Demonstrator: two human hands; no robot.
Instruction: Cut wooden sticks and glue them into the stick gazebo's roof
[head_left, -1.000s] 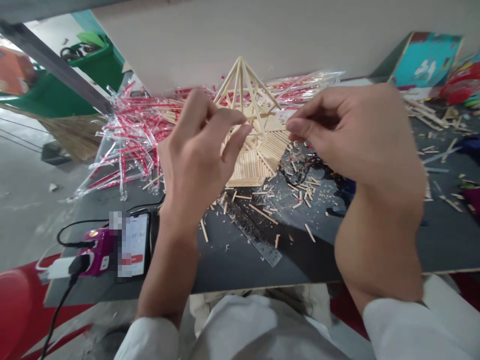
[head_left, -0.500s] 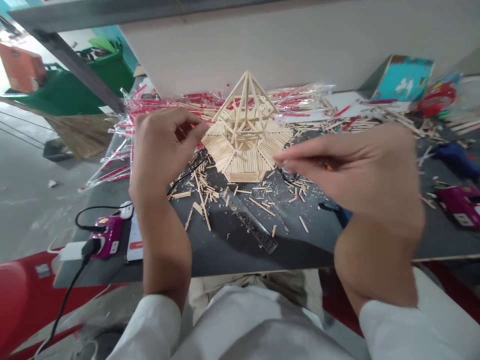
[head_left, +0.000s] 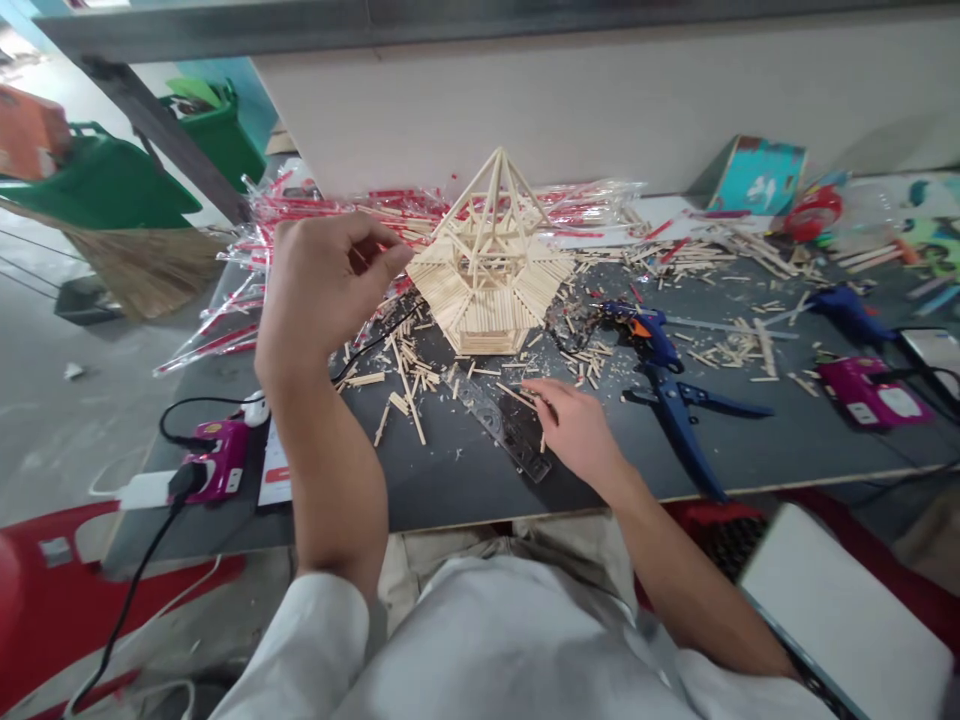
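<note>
A model built of thin wooden sticks (head_left: 487,290), with a flat six-sided base and a pointed frame on top, stands on the dark table (head_left: 787,440). My left hand (head_left: 322,290) is raised just left of the model, its fingers curled in a pinch; what they hold is hidden. My right hand (head_left: 574,430) rests low on the table with its fingers stretched out over loose stick pieces (head_left: 517,395), next to a clear ruler (head_left: 499,425).
A blue glue gun (head_left: 645,335) and blue cutters (head_left: 686,415) lie right of my right hand. Red-and-clear wrappers (head_left: 300,215) are piled at the back left. A magenta power strip (head_left: 214,465) with cables sits near the front left edge, and another magenta unit (head_left: 862,390) at the right.
My right hand has dropped from in front of the model down to the table by the ruler. My left hand moved off to the model's left. The view has shifted right.
</note>
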